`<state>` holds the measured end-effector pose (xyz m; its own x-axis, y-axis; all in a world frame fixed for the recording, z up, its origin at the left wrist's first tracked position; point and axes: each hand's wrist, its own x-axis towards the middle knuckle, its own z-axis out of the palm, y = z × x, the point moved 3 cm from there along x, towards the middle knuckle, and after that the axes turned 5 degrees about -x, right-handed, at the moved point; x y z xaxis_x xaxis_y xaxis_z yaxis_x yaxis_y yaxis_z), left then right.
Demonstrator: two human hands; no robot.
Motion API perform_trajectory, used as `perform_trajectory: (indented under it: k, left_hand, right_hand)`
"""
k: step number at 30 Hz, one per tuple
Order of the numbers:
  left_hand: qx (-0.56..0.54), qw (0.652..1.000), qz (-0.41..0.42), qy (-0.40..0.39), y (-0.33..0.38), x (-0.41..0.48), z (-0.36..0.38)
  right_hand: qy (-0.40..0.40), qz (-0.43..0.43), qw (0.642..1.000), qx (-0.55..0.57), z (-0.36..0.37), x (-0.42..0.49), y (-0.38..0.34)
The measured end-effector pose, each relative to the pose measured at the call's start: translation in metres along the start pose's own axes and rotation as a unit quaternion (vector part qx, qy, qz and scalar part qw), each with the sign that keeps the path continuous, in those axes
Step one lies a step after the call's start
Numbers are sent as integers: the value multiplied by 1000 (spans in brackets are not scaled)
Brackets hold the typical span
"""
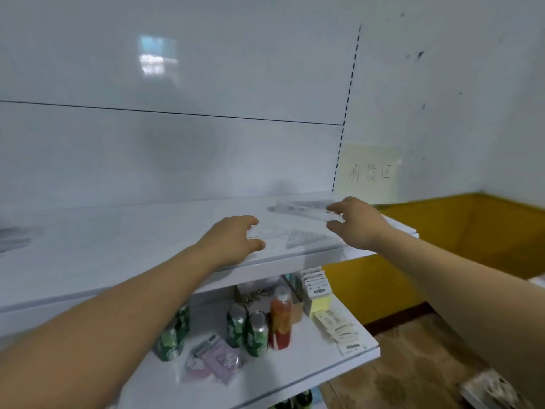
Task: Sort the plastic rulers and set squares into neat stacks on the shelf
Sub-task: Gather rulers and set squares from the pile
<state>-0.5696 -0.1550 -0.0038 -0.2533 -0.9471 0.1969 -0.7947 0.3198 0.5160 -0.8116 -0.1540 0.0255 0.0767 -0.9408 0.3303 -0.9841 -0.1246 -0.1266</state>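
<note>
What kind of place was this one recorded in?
Probably a small shop or its stockroom: white display shelving, green drink cans on the lower shelf, and a handwritten paper sign on the wall.

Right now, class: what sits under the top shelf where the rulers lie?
A lower shelf with green cans, a red bottle, pink packets and card packs. Its back part is hidden by the top shelf.

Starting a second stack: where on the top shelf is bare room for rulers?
Bare: the top shelf between the left hand and the clear pile at far left. Crowded: the right end, with rulers, set square and right hand.
</note>
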Motion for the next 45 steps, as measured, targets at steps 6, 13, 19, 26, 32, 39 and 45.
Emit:
perform_trajectory:
  k: [6,13,19,26,32,39,45]
  left_hand:
    - [6,1000,-6,-13,36,47,34]
    - [-5,1000,-21,-10,30,108,44]
    - [-20,998,-62,-11,20,136,57]
    - [-25,991,-127,20,21,134,63]
    - [-16,984,-173,41,35,120,67]
    - [-11,977,-209,33,54,100,78]
    - [26,975,-222,7,67,85,80]
  right_hand:
    - [-24,14,999,33,9,28,58]
    - [-39,-6,996,76,38,93,83]
    - [-55,-30,993,103,60,151,97]
    - [-98,-111,983,109,88,207,97]
    - [-184,-172,967,36,107,227,102]
    - [-183,-230,956,18,119,230,110]
    - [-181,-248,951,-21,124,234,109]
